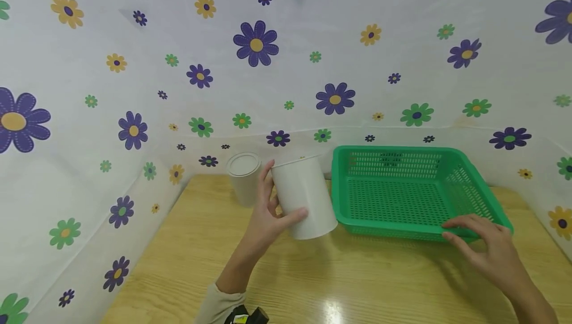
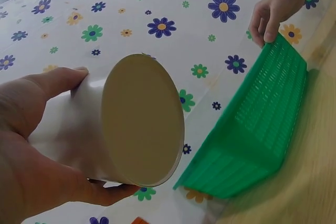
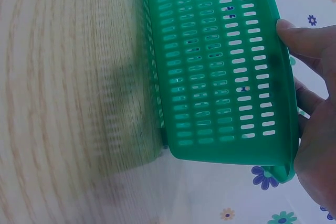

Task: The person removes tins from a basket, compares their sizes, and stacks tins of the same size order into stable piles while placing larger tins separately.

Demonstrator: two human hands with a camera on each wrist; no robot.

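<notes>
My left hand (image 1: 263,217) grips a white cylindrical canister (image 1: 306,200), fingers round its far side and thumb across its near side. The canister leans to one side above the table, and the left wrist view shows its flat, round beige end (image 2: 143,121). At the front right corner of a green plastic basket (image 1: 402,228), my right hand (image 1: 489,249) pinches the rim between thumb and fingers. Slotted walls of the basket show in the right wrist view, with the thumb (image 3: 302,39) on the rim.
Behind my left hand a second white canister (image 1: 244,185) stands upright, lid on top. The wooden table (image 1: 348,279) backs onto a white sheet with printed flowers (image 1: 286,85). A small black device (image 1: 247,315) sits on my left wrist.
</notes>
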